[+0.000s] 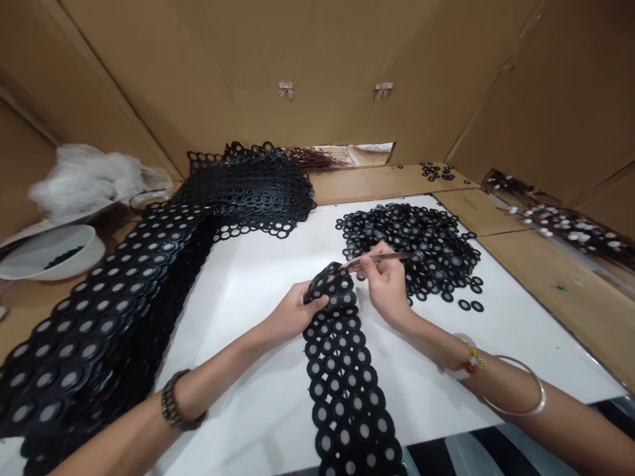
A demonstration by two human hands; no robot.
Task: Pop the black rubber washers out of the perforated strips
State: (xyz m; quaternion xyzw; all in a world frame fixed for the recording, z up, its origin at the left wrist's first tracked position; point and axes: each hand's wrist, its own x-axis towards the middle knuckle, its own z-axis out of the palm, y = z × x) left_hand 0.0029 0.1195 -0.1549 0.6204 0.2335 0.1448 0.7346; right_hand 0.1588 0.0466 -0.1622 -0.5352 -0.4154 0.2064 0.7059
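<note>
A long strip of joined black rings (342, 370) runs from the front edge up to the middle of the white board. Its far end is bent over my left hand (302, 311), which grips it with the thumb on top and the other fingers mostly hidden beneath. Between thumb and fingers of my right hand (384, 277) is a pair of slim metal tweezers (380, 257), one end of them at the strip's folded end. Just beyond that hand lies a heap of loose black rings (421, 241).
A stack of ring strips (99, 317) lies along the left, joining a tall pile (248, 185) at the back. A white bowl (74, 254) with black pieces and a bundle of clear plastic (94, 178) stand far left. Cardboard walls (332, 59) enclose the white board (238, 297).
</note>
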